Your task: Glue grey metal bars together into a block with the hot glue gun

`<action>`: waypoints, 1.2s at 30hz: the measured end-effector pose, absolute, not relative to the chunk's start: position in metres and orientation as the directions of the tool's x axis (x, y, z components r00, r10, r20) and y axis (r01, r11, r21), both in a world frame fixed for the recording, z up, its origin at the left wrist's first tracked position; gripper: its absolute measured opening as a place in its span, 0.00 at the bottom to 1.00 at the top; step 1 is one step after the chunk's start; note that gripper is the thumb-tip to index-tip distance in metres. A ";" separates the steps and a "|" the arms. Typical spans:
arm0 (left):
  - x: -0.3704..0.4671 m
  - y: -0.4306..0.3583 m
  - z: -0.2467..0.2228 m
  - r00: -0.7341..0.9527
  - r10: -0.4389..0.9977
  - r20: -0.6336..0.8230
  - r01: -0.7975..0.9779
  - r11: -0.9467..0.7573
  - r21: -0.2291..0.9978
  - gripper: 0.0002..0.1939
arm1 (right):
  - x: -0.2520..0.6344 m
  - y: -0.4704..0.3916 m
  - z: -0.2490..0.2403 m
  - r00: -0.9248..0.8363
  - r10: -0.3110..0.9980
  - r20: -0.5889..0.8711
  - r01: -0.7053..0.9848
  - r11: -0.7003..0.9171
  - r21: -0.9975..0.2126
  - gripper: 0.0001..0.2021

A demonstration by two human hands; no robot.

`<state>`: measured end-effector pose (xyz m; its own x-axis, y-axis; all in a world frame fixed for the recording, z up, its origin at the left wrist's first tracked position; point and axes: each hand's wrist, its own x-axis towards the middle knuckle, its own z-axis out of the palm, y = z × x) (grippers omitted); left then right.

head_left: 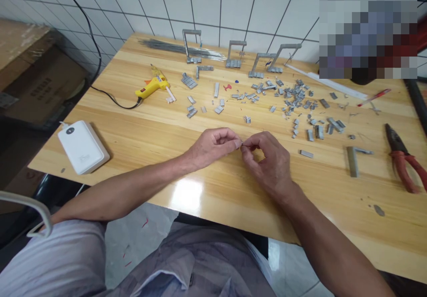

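Over the front middle of the wooden table (147,143), my left hand (216,148) and my right hand (268,163) meet at the fingertips. Thumb and forefinger of each are pinched together. Whatever sits between them is too small to make out. Just beyond my hands lies a little grey scrap (247,119). To the right of my right hand is a small flat grey strip (306,154), and farther right an L-shaped grey piece (352,161). Many small grey blocks (296,94) are scattered past my right hand.
Several grey bracket-shaped stands (187,47) line the back, near a bundle of thin wires (167,46). A yellow glue gun (151,87) and a white power bank (83,148) lie at left. Red-handled pliers (402,159), a red pen (375,96) and a white strip (333,85) are at right.
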<state>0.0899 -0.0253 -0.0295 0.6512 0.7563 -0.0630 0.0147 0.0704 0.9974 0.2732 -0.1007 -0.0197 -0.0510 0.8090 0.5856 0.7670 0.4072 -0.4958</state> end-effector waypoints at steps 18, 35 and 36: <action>0.092 -0.028 -0.031 0.614 0.788 0.036 0.031 -0.069 0.997 0.13 | 0.275 -0.101 -0.021 -0.066 0.786 0.614 0.797 0.412 -0.442 0.06; 0.091 -0.025 -0.024 0.695 0.717 -0.045 0.076 -0.011 0.997 0.04 | 0.280 -0.100 -0.021 -0.201 0.798 0.567 0.763 0.491 -0.421 0.08; 0.091 -0.024 -0.023 0.700 0.712 -0.048 0.074 -0.005 0.997 0.04 | 0.280 -0.100 -0.021 -0.202 0.800 0.565 0.756 0.494 -0.429 0.08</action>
